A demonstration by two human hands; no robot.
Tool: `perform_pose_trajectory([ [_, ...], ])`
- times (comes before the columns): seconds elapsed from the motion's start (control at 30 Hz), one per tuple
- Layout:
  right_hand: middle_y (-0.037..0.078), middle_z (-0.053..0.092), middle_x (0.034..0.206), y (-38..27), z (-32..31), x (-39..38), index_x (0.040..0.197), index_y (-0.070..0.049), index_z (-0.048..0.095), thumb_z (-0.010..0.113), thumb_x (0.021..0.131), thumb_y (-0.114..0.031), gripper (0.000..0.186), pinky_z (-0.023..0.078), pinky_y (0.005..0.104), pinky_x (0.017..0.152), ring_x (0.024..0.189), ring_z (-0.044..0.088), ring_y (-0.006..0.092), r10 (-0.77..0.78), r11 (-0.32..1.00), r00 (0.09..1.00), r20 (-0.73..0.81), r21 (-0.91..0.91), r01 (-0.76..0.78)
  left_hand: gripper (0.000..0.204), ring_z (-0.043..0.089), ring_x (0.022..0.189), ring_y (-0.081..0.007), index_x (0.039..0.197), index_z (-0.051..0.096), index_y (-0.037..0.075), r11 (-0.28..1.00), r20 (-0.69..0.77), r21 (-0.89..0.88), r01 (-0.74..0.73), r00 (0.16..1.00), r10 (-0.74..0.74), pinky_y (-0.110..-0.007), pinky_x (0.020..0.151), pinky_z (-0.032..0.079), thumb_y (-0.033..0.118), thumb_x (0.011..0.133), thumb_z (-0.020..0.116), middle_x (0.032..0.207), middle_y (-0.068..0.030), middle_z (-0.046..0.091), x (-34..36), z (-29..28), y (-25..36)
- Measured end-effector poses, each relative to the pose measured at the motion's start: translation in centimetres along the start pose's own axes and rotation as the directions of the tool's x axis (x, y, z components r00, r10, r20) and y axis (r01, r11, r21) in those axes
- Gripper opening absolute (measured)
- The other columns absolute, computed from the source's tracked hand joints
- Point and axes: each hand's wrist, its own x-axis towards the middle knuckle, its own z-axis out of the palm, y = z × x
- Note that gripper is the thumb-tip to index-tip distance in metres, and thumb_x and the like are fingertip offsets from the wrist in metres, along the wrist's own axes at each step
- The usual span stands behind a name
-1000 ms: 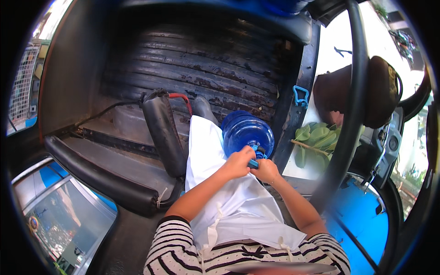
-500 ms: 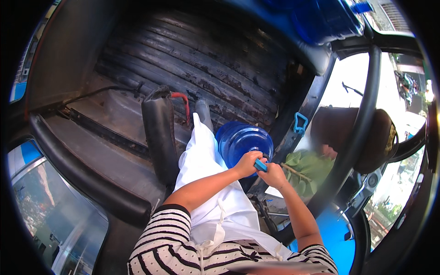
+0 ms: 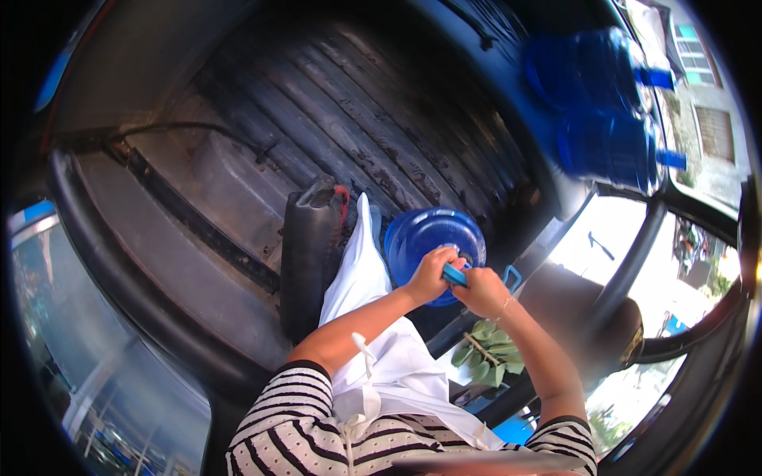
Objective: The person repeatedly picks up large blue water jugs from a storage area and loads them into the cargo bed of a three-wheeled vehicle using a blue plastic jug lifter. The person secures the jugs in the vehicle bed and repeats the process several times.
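Observation:
A large round blue water jug (image 3: 419,232) stands between my knees, in front of my white apron. Both of my hands are at its neck. My left hand (image 3: 432,271) is closed on one end of a light blue plastic handle (image 3: 454,274). The handle's other end is in my right hand (image 3: 482,292), also closed. The hands nearly meet over the jug's mouth and hide most of its neck. How the handle joins the neck cannot be made out. Beside my right hand sits a second light blue loop (image 3: 512,276), partly covered.
Two more blue water jugs (image 3: 607,147) lie on their sides at the upper right. A ridged dark floor (image 3: 341,103) stretches ahead. A black padded post (image 3: 308,254) stands left of my apron. A leafy branch (image 3: 490,349) shows below my right forearm, near a dark bar (image 3: 631,270).
The view has swung, bringing the two jugs at the upper right further into sight. My hands keep their hold on the handle at the jug's neck.

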Motion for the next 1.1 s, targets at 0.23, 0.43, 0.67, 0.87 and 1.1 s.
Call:
perform_pose_trajectory([
  [0.23,0.024,0.063,0.073,-2.5,-4.6,3.5,0.079,-0.001,0.066,0.063,0.073,-0.022,0.022,0.050,0.0466,0.071,0.073,0.063,0.0397,-0.004,0.994,0.969,-0.245,0.105,0.031,0.021,0.052,0.067,-0.0349,0.073,0.048,0.003,0.959,0.056,0.152,-0.240,0.971,0.234,-0.042,0.062,0.041,0.013,0.087,0.061,0.069,-0.0142,0.050,8.8,-3.5,0.5],
  [0.43,0.023,0.064,0.073,-4.2,-6.8,11.6,0.080,-0.003,0.068,0.066,0.071,-0.024,0.023,0.051,0.0463,0.069,0.071,0.063,0.0400,-0.017,0.991,0.904,-0.427,0.114,0.072,0.018,0.055,0.074,-0.0361,0.074,0.051,0.005,0.925,0.032,0.307,-0.223,0.974,0.224,-0.042,0.067,0.044,0.012,0.083,0.064,0.074,-0.0152,0.055,16.0,-7.9,-1.6],
  [0.67,0.023,0.064,0.074,-5.3,-14.1,16.8,0.077,-0.003,0.069,0.067,0.065,-0.026,0.026,0.053,0.0439,0.070,0.073,0.065,0.0385,-0.015,0.997,0.922,-0.386,0.064,0.043,0.012,0.055,0.077,-0.0363,0.079,0.051,0.004,0.937,0.079,0.317,-0.144,0.989,0.126,-0.042,0.068,0.044,0.006,0.079,0.063,0.076,-0.0154,0.057,23.1,-10.3,-1.4],
  [0.87,0.023,0.065,0.075,-3.7,-20.6,20.1,0.077,-0.002,0.070,0.068,0.065,-0.027,0.028,0.053,0.0423,0.071,0.073,0.065,0.0378,0.059,0.995,0.954,-0.294,0.093,-0.033,0.017,0.055,0.078,-0.0382,0.077,0.048,0.004,0.941,0.059,0.337,0.039,0.996,-0.062,-0.041,0.068,0.045,0.007,0.077,0.065,0.078,-0.0159,0.057,29.8,-8.0,-2.8],
  [1.1,0.019,0.066,0.075,-3.8,-18.4,18.9,0.082,-0.008,0.071,0.070,0.067,-0.027,0.024,0.053,0.0433,0.070,0.072,0.065,0.0360,-0.021,0.991,0.950,-0.312,0.121,0.062,0.019,0.058,0.082,-0.0345,0.080,0.052,0.005,0.909,0.174,0.416,0.039,0.977,-0.122,-0.040,0.073,0.047,0.003,0.071,0.068,0.081,-0.0122,0.059,27.8,-9.8,-0.5],
])
